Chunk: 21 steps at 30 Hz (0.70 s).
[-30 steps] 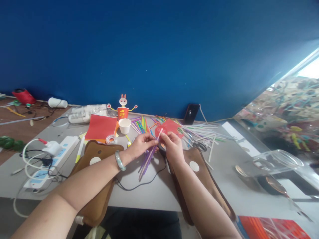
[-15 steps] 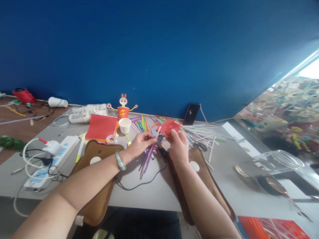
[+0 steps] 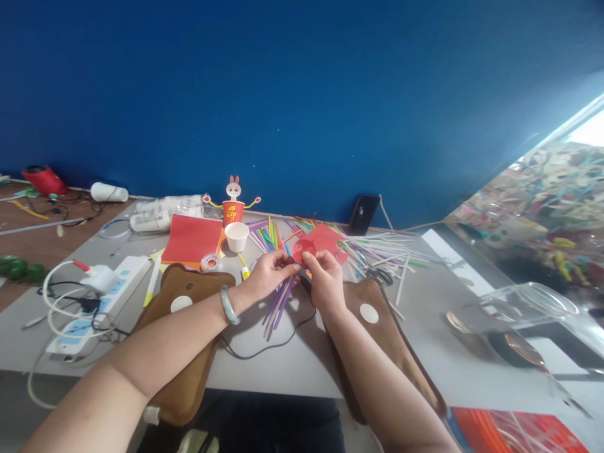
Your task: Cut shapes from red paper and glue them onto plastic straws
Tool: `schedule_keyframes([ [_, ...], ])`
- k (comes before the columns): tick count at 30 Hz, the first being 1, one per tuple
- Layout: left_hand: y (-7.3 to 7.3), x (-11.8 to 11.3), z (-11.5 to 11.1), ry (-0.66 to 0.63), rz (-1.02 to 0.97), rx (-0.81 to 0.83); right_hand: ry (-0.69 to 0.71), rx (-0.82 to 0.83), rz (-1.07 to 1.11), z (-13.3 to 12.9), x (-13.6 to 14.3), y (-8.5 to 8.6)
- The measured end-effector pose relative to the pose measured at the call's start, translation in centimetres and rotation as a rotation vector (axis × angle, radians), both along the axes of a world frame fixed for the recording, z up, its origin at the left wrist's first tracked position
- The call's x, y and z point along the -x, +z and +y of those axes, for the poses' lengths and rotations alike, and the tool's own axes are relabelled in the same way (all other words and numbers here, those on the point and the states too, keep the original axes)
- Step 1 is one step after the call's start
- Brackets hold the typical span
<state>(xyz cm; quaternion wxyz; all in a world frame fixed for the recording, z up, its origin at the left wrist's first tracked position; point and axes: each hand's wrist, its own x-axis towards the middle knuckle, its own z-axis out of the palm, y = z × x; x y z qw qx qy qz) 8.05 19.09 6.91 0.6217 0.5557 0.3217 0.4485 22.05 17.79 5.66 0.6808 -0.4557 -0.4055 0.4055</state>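
A small, round piece of red paper (image 3: pixel 303 250) is held up between my two hands, over the middle of the desk. My left hand (image 3: pixel 274 272), with a jade-like bangle on its wrist, pinches near the left edge of the paper. On the other side, the thumb and fingers of my right hand (image 3: pixel 326 280) grip its lower right part. Behind the right hand rests a larger sheet of red paper (image 3: pixel 333 240) on scattered pipe cleaners. Purple pipe cleaners (image 3: pixel 280 308) lie beneath the hands, beside a black cable.
At the back stands a rabbit figure on a red cup (image 3: pixel 233 212), with a white paper cup (image 3: pixel 236 237) before it. Brown pads (image 3: pixel 372 333) lie under both forearms. Scissors (image 3: pixel 380 275) are at the right, a power strip (image 3: pixel 101 305) at the left. A black phone (image 3: pixel 363 214) leans on the wall.
The right hand has moved left towards my left hand. The round red paper now sits between both hands, while the larger red sheet appears behind the right hand.
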Motion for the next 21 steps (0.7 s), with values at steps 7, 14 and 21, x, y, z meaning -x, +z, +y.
schedule_keyframes([
  [7,-0.3,-0.17,-0.14,0.017,-0.021,-0.03,-0.074,-0.041,-0.133,-0.43,0.46,0.17],
  [14,-0.38,-0.37,-0.22,0.002,-0.056,-0.032,-0.188,-0.042,-0.267,-0.99,0.89,0.43],
  [21,-0.07,-0.19,0.01,-0.023,-0.027,-0.002,-0.244,-0.047,-0.288,-0.78,0.79,0.25],
])
